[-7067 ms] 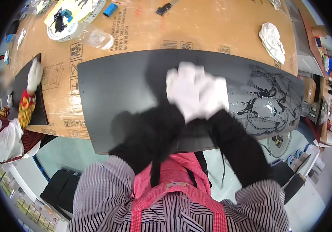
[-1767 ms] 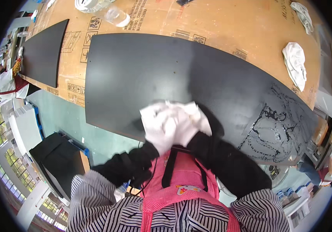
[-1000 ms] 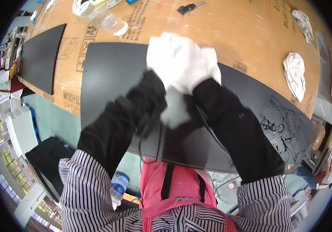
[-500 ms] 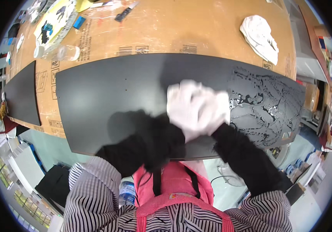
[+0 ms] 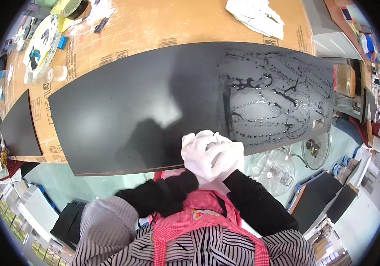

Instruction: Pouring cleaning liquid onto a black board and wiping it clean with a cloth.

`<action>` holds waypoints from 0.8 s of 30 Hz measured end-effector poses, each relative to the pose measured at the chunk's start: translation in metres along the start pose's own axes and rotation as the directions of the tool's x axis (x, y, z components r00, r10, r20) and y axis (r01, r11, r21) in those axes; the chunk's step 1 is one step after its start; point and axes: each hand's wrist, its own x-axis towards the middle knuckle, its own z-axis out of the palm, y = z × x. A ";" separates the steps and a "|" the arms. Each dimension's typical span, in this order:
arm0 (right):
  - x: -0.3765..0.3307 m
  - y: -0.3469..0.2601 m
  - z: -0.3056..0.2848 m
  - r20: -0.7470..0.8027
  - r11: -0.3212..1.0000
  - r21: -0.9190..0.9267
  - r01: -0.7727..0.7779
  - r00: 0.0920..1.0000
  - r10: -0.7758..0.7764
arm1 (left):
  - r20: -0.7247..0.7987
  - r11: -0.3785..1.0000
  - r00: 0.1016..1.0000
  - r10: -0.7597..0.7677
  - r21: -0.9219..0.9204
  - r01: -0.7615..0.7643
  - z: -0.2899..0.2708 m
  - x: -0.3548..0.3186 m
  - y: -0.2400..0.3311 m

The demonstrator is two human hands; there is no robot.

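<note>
A long black panel (image 5: 105, 102) lies along the near edge of the table. Clear liquid (image 5: 283, 93) covers its right part in beads and streaks, ending at a fairly straight wet line. My left hand (image 5: 193, 147) and my right hand (image 5: 221, 163), both seemingly in white gloves, press together at the panel's near edge, right of the middle. Between them a white cloth (image 5: 237, 148) is bunched; white on white, its outline blends with the gloves. Fingers are curled, and those underneath are hidden.
Another white cloth (image 5: 256, 17) lies at the far side of the cardboard-covered table (image 5: 141, 26). A smaller dark panel (image 5: 21, 126), a clear jar (image 5: 58, 73), a blue block (image 5: 63, 42) and a dark-handled tool (image 5: 101, 25) are at left. Fans (image 5: 274, 170) stand beyond the near edge.
Both hands have come back from the panel's middle to its near edge with the cloth, which is now more bunched. A straight-edged wet band shows where they were. The view has shifted.
</note>
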 end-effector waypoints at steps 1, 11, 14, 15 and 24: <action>-0.003 0.021 -0.002 0.119 0.999 -0.023 -0.023 0.993 0.026 | -0.035 1.000 0.999 -0.015 -0.001 0.015 0.011 0.009 0.010; 0.233 0.095 -0.147 -0.261 0.985 -0.175 -0.002 0.964 -0.045 | -0.037 0.926 0.990 0.139 0.359 -0.117 0.105 0.286 -0.075; 0.189 0.102 -0.115 -0.459 0.998 0.005 0.070 0.886 -0.060 | 0.109 0.952 0.994 0.011 0.304 -0.044 0.114 0.245 -0.062; 0.153 0.084 -0.112 -0.143 0.969 -0.245 -0.010 0.989 -0.026 | 0.130 0.912 0.990 0.062 0.396 -0.109 0.101 0.189 -0.054; 0.095 0.092 -0.102 0.086 0.939 0.017 0.342 0.936 -0.342 | -0.085 0.979 0.983 -0.162 0.114 0.171 0.083 0.084 0.007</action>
